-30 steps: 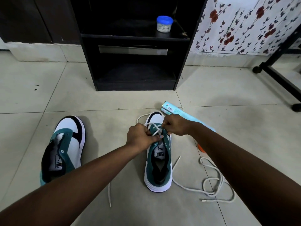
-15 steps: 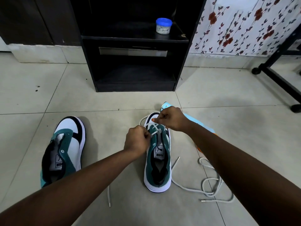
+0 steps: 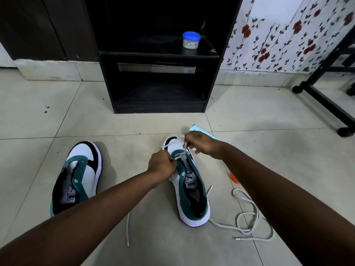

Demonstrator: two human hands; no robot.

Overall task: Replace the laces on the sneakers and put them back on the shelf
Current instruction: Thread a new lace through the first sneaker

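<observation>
Two white, teal and black sneakers stand on the tiled floor. The right sneaker (image 3: 194, 189) has a white lace (image 3: 181, 154) threaded through its front eyelets. My left hand (image 3: 162, 166) grips the sneaker's left eyelet flap beside the lace. My right hand (image 3: 201, 144) pinches a strand of that lace above the toe and holds it taut. The left sneaker (image 3: 76, 177) lies unlaced, apart from both hands. Another loose white lace (image 3: 247, 221) lies coiled on the floor to the right.
A black shelf unit (image 3: 159, 54) stands ahead, with a blue-lidded jar (image 3: 191, 39) on its upper board. A light blue packet (image 3: 199, 131) and an orange object (image 3: 235, 178) lie partly hidden behind my right arm. A black metal frame (image 3: 326, 100) stands at right.
My right hand has moved up and away from the eyelets toward the toe, drawing the lace strand out. My left hand stays at the sneaker's left flap.
</observation>
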